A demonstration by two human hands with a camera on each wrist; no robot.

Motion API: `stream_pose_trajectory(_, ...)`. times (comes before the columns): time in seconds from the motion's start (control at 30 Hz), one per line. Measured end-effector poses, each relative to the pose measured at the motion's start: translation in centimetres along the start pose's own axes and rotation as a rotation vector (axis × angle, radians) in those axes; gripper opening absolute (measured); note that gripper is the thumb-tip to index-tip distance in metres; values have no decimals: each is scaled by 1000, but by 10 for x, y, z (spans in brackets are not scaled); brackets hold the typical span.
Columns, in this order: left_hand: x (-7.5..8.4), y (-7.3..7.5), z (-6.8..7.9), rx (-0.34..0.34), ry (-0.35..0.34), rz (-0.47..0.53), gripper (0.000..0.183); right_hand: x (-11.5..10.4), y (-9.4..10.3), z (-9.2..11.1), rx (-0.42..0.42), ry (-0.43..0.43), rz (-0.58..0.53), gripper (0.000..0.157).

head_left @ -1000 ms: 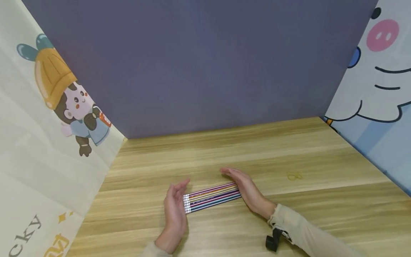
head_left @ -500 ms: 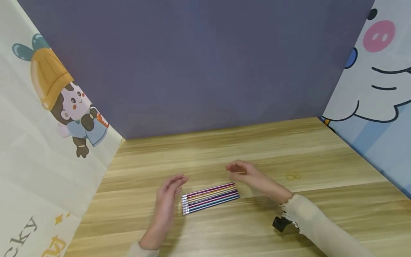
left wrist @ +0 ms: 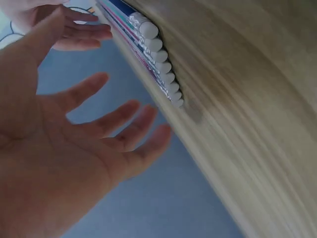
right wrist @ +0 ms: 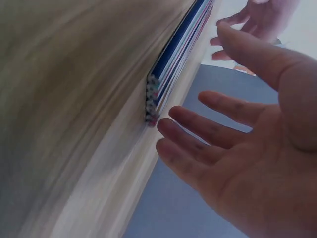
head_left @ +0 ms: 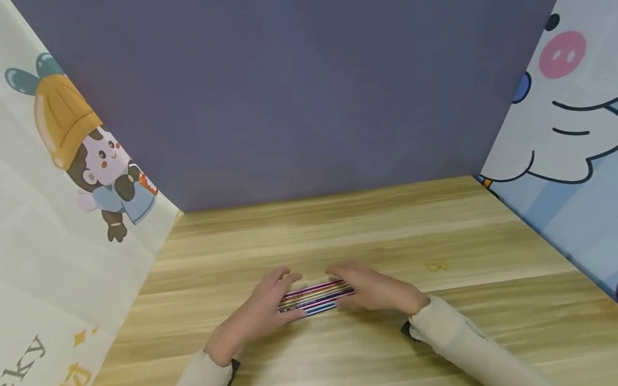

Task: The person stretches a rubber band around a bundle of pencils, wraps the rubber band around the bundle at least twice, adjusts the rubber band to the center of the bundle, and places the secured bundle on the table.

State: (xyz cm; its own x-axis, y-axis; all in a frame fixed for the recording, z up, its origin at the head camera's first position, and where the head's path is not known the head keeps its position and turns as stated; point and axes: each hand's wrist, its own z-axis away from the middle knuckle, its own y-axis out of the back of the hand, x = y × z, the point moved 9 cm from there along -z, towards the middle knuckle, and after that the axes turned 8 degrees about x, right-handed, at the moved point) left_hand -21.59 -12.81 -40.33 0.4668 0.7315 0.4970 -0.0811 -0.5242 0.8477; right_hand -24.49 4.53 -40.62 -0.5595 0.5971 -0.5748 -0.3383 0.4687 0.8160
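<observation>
A row of pencils [head_left: 316, 296] is laid flat, side by side, on the wood-grained counter [head_left: 386, 348]. The eraser end is flanked by the left hand [head_left: 263, 306], the opposite end by the right hand [head_left: 370, 287]. In both wrist views the fingers [left wrist: 118, 119] are seen spread and loosely bent, with nothing gripped. White erasers [left wrist: 159, 55] are lined up evenly. Thin yellow loops [head_left: 436, 266] are placed on the counter, well apart from the pencils, beyond the right hand.
</observation>
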Motion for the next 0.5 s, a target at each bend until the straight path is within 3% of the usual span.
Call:
stream_pose_trajectory(0.1, -1, -8, 4, -37, -7, -76, 81, 0, -6, 2, -20, 1, 1, 62)
stream_pose_trajectory(0.27, 1, -16, 3, -38, -41, -186, 81, -2, -12, 4, -43, 18, 43, 62)
stream_pose_trajectory(0.5, 4, -18, -7, -24, -58, -200, 69, -4, -12, 1, 8, 63, 148, 55)
